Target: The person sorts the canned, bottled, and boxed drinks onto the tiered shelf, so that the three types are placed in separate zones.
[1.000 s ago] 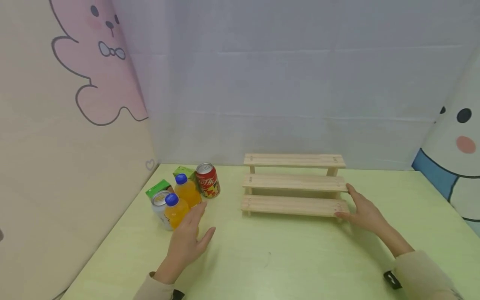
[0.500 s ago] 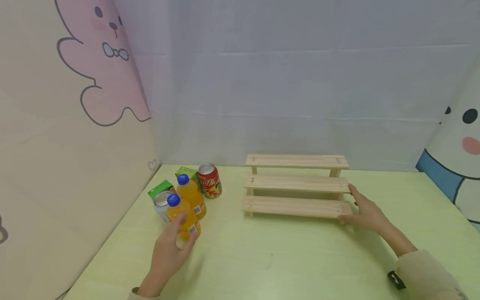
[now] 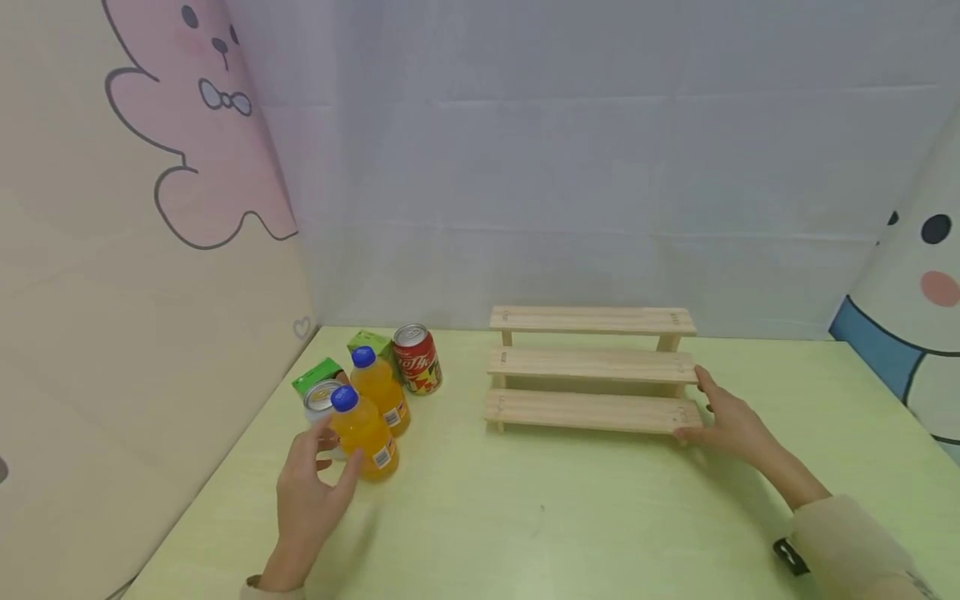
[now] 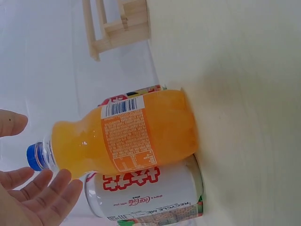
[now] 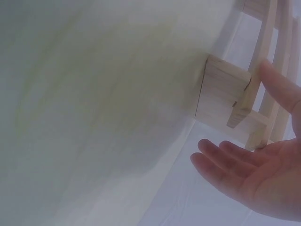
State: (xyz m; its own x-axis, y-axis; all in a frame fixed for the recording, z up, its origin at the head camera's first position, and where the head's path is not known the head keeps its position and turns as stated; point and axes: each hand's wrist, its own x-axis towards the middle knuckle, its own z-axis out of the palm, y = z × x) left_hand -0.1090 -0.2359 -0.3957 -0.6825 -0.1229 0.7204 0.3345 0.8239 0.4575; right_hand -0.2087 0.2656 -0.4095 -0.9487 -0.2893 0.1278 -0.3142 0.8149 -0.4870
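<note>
Plainly, the pale table spans the lower frame, a three-step wooden rack standing right of centre; the right hand, thumb and fingers apart, touches its right end; at lower left, the left hand, likewise parted, curves beside the nearer orange-drink bottle, contact unclear, near a silver can

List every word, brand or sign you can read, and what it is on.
"Coca-Cola": pale can; smaller words beside it unclear.
"RECYCLE ME": same can.
Its large red characters: partly hidden, unreadable.
Front orange bottle: barcode; print too small.
Rear orange bottle: barcode; print too small.
Red can: lettering unclear.
Green boxes: markings too small.
</note>
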